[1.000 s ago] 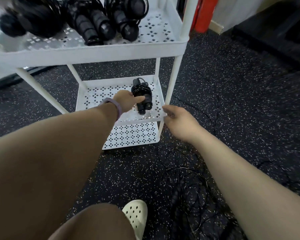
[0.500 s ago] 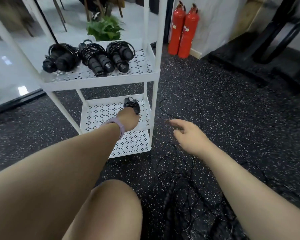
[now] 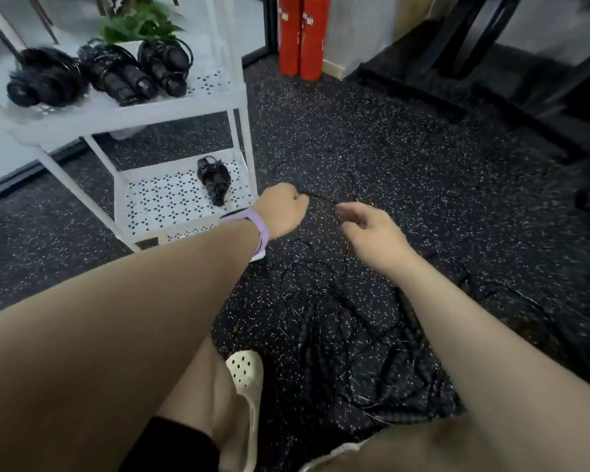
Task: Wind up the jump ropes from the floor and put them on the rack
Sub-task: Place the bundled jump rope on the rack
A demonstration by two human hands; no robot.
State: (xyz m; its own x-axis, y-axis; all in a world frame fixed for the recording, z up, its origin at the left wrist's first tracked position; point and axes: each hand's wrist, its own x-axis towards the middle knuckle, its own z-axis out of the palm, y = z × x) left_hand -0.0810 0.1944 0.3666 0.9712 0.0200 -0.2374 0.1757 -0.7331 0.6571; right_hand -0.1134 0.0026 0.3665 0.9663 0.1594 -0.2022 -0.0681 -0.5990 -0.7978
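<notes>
While a cream perforated clog (image 3: 245, 373) sits nearest the lens at six o'clock, a tangle of thin black jump ropes (image 3: 348, 332) sprawls across the speckled black rubber floor (image 3: 440, 172) just beyond it, still to be wound. Further out, the right hand (image 3: 372, 233) hovers over the pile with fingers loosely spread and nothing in them, while the left hand (image 3: 280, 212), a lilac band at the wrist, is curled into a fist at twelve o'clock; whether it pinches the cord trailing beside it cannot be told. Half a second ago that left hand rested on the rack's middle shelf; it has since drawn back, leaving a wound black jump rope bundle (image 3: 215, 180) lying there alone. One more rope appears stowed, and the hands look set to start on the next. On the top tier of the white perforated metal rack (image 3: 184, 97), at ten o'clock, three coiled black rope bundles (image 3: 116, 73) lie side by side. Two red fire extinguishers (image 3: 302, 35) stand beyond
</notes>
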